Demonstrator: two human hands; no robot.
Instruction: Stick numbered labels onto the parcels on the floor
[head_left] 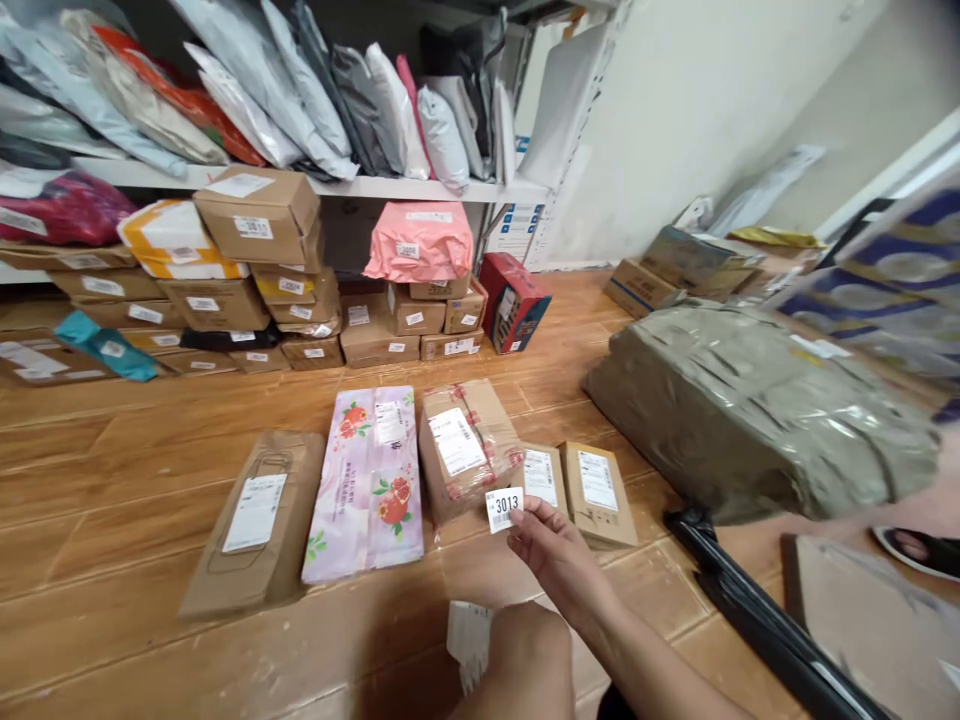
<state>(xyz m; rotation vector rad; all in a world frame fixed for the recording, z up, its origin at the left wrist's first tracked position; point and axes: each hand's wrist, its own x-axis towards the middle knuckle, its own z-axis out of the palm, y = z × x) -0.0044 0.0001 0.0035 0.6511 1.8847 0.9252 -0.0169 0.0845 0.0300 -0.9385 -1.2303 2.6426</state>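
Between thumb and fingers, my right hand (pixel 551 545) pinches a small white sticker (pixel 504 508) printed with 3013. It is held up in front of a brown box (pixel 469 450) with red-printed tape and a white shipping label. Just behind that hand lie two small brown parcels, one partly covered (pixel 546 477) and one at the right (pixel 600 490). To the left are a lilac box (pixel 365 485) with pomegranate pictures and a flat brown parcel (pixel 255 520). Beside my bent knee a white paper strip (pixel 469 635) shows, partly hidden. My left hand is out of sight.
Stacked boxes (pixel 259 220) with number stickers line the wall under a white shelf (pixel 420 188) of bagged parcels. At right are a large wrapped grey-brown bundle (pixel 750 410), a long black-wrapped package (pixel 765 620), a flat carton (pixel 870 610) and a person's sandalled foot (pixel 911 545).
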